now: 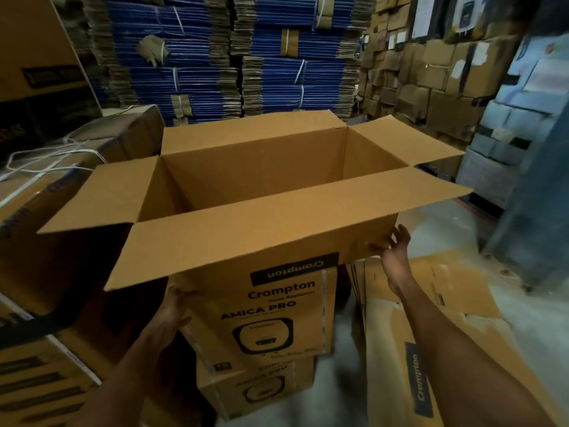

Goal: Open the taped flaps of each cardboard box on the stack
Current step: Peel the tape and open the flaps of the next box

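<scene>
Cardboard box (271,306) printed with "Crompton AMICA PRO" stands uppermost on a short stack in front of us, resting on a second printed box (261,386) of the same kind. Behind it rise bundles of flattened blue cartons (197,53), and to our right flattened brown sheets (431,303) lie on the floor.

All four flaps of the top box are folded outward: the near long flap (246,238) juts toward us, the far flap (246,131) stands up, and the two short end flaps spread left and right. We see a bare interior, so we judge this box already opened.

Our left hand (172,309) sits under the near flap against the box's left front corner; the flap hides the fingers, so we cannot tell how they are set. Our right hand (395,252) is spread, fingers splayed, touching the right end of that flap where it meets the box's corner.

We judge the step in hand to be steadying or shifting the opened box. Next comes lifting it clear, with both hands bracing opposite corners, so that we can reach the box beneath, whose top we cannot see.
</scene>
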### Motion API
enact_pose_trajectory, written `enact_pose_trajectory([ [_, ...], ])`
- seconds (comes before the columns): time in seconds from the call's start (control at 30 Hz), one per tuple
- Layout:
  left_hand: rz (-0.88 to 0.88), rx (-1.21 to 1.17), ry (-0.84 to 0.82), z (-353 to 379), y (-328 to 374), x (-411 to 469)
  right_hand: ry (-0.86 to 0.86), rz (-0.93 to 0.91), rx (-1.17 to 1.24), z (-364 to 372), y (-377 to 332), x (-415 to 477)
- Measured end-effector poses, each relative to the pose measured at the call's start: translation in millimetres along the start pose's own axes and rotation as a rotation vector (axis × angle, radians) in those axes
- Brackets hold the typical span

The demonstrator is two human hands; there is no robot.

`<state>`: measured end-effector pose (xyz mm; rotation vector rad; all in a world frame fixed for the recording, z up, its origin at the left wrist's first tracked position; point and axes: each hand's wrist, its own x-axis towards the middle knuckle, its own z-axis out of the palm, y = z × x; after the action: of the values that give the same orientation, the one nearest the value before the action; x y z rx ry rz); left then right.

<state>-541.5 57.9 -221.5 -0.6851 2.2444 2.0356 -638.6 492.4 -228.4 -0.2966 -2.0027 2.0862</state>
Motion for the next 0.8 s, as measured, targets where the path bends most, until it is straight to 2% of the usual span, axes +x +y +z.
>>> enact_pose_trajectory([
  [0.07,0.010,0.001,-0.003,4.3,0.6,-2.9,-0.019,0.050,-0.065,0.0,-2.2,9.5],
  [0.17,-0.012,-0.029,0.079,9.0,4.6,-4.0,-0.080,0.082,-0.184,-5.2,-4.8,21.5],
  [0.23,0.002,-0.062,0.131,7.3,9.7,-4.7,-0.047,0.084,-0.198,-10.2,-6.2,27.2],
  [0.43,0.216,-0.002,0.171,-5.5,49.0,-4.8,0.044,-0.003,-0.114,-18.2,-25.3,29.4],
  [0.6,0.443,-0.013,0.246,-11.6,95.9,-15.9,0.124,-0.174,-0.189,-16.0,-68.8,25.7],
  [0.8,0.581,-0.048,0.274,-25.2,136.8,-26.8,0.160,-0.268,-0.317,-9.3,-114.4,36.4],
])
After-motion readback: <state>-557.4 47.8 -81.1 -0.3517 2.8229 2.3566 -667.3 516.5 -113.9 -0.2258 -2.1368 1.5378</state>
